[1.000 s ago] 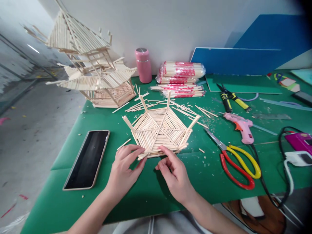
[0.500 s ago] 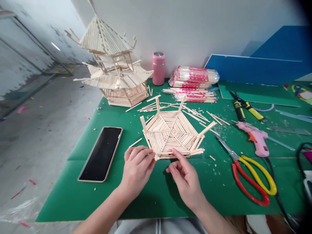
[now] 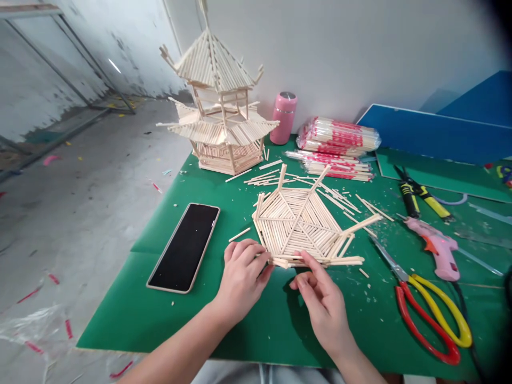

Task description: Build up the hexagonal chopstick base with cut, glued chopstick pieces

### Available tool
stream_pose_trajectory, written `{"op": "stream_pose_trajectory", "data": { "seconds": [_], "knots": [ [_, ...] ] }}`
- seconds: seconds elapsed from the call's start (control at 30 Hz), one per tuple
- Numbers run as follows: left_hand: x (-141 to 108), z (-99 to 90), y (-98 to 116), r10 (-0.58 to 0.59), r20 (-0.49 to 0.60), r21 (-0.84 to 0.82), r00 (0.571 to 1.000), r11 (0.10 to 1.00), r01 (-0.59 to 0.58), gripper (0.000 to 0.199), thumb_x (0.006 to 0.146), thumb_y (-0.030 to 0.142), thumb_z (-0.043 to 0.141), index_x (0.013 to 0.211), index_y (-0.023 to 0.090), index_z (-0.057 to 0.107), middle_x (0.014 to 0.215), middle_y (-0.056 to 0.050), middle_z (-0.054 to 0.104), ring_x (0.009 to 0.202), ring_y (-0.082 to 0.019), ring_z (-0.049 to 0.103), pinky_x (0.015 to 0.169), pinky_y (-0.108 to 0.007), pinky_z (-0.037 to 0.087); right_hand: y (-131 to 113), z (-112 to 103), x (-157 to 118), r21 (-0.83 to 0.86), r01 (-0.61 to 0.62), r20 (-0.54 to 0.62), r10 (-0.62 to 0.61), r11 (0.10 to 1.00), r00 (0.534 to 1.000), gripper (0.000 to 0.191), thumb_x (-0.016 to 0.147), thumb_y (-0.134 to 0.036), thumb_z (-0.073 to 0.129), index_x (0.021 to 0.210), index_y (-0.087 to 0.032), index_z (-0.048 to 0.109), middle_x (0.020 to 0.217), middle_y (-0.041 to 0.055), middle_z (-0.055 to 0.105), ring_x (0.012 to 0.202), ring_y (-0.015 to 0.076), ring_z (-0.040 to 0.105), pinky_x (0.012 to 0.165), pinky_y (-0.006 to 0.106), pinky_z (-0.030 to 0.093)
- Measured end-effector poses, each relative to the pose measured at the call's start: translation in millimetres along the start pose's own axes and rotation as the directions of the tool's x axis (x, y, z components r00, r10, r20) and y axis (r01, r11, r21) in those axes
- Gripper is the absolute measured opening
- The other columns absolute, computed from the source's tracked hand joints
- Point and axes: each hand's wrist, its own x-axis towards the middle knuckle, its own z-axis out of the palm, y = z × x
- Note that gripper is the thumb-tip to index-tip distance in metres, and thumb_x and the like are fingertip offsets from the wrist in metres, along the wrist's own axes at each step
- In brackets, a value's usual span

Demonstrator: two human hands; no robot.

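Near the left edge of the green surface (image 3: 132, 314), a phone (image 3: 183, 248) lies flat with its dark screen up. Beyond it, at the back left corner, a tower of pale sticks (image 3: 228, 130) stands upright, with two tiers of roof. A short stick (image 3: 240, 234) lies between the phone and the left hand (image 3: 244, 277), which pinches the front left corner of a stick frame (image 3: 298, 218) between fingers and thumb. That frame, a many-sided flat base with posts slanting up from its corners, sits around the middle of the surface, towards the front edge. A pink flask (image 3: 283, 120) stands upright at the back edge, just right of the tower. The right hand (image 3: 322, 298) grasps nothing that shows: its index fingertip rests on the frame's front side while the other fingers curl loosely beneath. Behind the frame, wrapped bundles of sticks (image 3: 340, 133) are piled near the back edge. Farther right, open scissors (image 3: 405, 276) with one red and one yellow handle lie near the front edge, pliers (image 3: 410, 194) lie farther back, and a pink glue gun (image 3: 436, 245) lies between them, towards the right edge.
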Motion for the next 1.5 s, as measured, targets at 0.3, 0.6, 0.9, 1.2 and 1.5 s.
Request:
{"op": "stream_pose_trajectory", "data": {
  "seconds": [0.3,0.6,0.9,1.2,1.5],
  "knots": [
    [3,0.7,3,-0.015,0.099,-0.03,0.995,0.999,0.018,0.012,0.079,0.023,0.056,0.089,0.02,0.063,0.088,-0.004,0.066,0.087,-0.021,0.057,0.078,-0.038,0.036,-2,2,0,0.069,0.02,-0.013,-0.019,0.997,1.0,0.041,0.087,-0.027,0.046,0.127,-0.022,0.04,0.073,-0.0012,0.057,0.07,0.0116,0.058,0.07,0.024,0.047],
    [19,4.0,-1,0.014,0.298,-0.109,0.954,0.994,0.019,0.014,0.079,0.017,0.053,0.089,0.021,0.062,0.081,-0.003,0.064,0.074,-0.019,0.057,0.069,-0.036,0.042,-6,-1,2,0.136,0.021,0.012,-0.023,0.991,1.0,0.04,0.087,-0.025,0.045,0.126,-0.025,0.042,0.075,-0.0001,0.057,0.071,0.0125,0.059,0.069,0.026,0.048],
    [11,7.4,-9,0.07,0.202,-0.136,0.977,0.99,-0.043,0.017,0.077,0.013,0.055,0.092,0.018,0.06,0.087,-0.006,0.06,0.079,-0.019,0.057,0.065,-0.031,0.046,-4,-3,1,0.143,0.008,0.031,-0.013,0.99,0.999,0.041,0.087,-0.023,0.045,0.128,-0.025,0.039,0.079,0.0006,0.057,0.073,0.0125,0.059,0.071,0.026,0.048],
    [11,8.1,-8,0.118,0.175,-0.089,0.977,0.991,-0.104,0.018,0.075,0.011,0.057,0.093,0.017,0.058,0.086,-0.006,0.061,0.075,-0.018,0.056,0.065,-0.032,0.043,-6,-4,-1,0.121,0.01,0.05,-0.016,0.993,0.999,0.042,0.087,-0.019,0.044,0.128,-0.025,0.038,0.08,0.0007,0.055,0.073,0.0124,0.058,0.07,0.026,0.048],
    [16,-5.1,4,0.077,0.222,0.075,0.972,0.993,-0.096,0.014,0.077,0.018,0.057,0.091,0.018,0.059,0.082,-0.004,0.064,0.072,-0.019,0.058,0.066,-0.035,0.038,-5,-6,0,0.131,-0.009,0.05,0.003,0.991,0.999,0.042,0.087,-0.019,0.044,0.128,-0.026,0.038,0.08,0.0005,0.056,0.073,0.0123,0.058,0.07,0.026,0.048]
  ]
}}
